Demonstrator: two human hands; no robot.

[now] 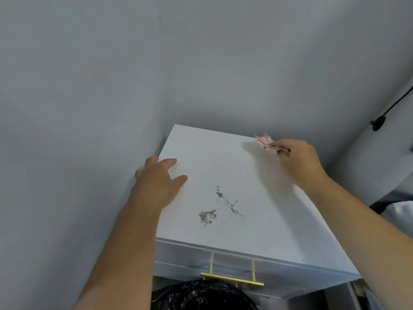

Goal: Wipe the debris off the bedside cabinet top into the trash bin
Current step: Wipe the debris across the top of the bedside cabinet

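- Debris lies in grey-brown specks and smears on the white bedside cabinet top, toward the near half, a little left of the middle; the biggest patch sits nearest the front edge, with thinner trails running up and to the right.
- The right hand is at the far right corner of the top, fingers closed around a crumpled pink cloth that pokes out to the left of the knuckles, well apart from the specks.
- The left hand rests on the left edge of the top, fingers spread and loose, gripping nothing; the thumb and forefinger lie on the surface while the other fingers drop over the side.
- The two hands are far apart, with the dirty patch between them and nearer to me.
- Below the front edge a drawer shows a brass bar handle.
- Directly under that handle is the trash bin, lined with a shiny black bag, only its top in sight.
- A black cable runs down the grey wall at the far right.
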